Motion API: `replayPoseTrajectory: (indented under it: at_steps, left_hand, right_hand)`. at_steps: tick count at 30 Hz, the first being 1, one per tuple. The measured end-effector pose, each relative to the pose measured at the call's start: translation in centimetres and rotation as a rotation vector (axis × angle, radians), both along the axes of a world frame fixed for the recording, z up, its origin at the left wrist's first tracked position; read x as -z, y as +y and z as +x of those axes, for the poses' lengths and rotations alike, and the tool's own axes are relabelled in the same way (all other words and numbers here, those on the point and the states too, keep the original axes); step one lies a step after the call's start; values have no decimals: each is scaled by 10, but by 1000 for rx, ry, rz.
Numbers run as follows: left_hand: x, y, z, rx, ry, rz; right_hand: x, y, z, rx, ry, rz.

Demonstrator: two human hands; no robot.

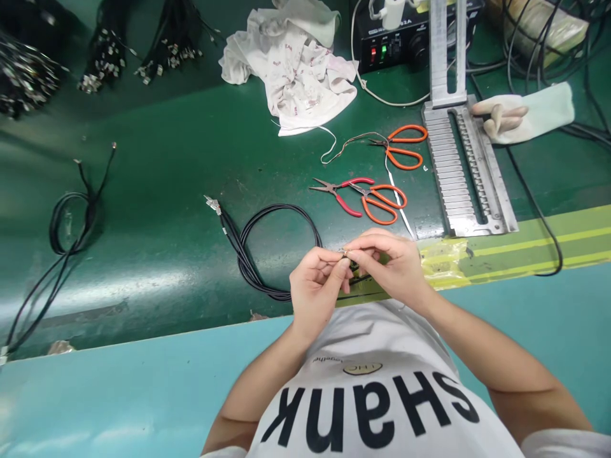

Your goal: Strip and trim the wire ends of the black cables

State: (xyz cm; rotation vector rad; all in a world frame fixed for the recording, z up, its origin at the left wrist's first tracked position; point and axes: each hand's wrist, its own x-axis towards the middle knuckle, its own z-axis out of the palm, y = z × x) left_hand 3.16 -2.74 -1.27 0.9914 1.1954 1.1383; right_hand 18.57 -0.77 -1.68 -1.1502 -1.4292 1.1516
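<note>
My left hand [316,285] and my right hand [392,262] meet over the near edge of the green bench. Both pinch the end of a black cable [267,245] where a small metal terminal sits between the fingertips. The cable runs left from my hands in a coiled loop on the bench, and its far end [212,205] carries metal terminals. What the fingertips cover of the terminal is hidden.
Red-handled pliers [340,193] and two orange scissors [382,202] [405,146] lie beyond my hands. A metal slotted jig [465,168] with a white glove [525,116] stands right. A crumpled cloth [296,63], a black control box [405,38], another black cable [71,219] and cable bundles [105,60] lie around.
</note>
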Motion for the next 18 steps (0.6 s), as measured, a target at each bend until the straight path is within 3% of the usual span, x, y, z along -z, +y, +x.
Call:
replayPoseTrajectory:
  at_steps: [9,18]
  left_hand:
    - [2,1,0,10,2,2]
    - [3,2,-2,4,-22,10]
  right_hand:
    - [1,1,-2,-25,119,-131]
    - [2,1,-2,-29,76,-43]
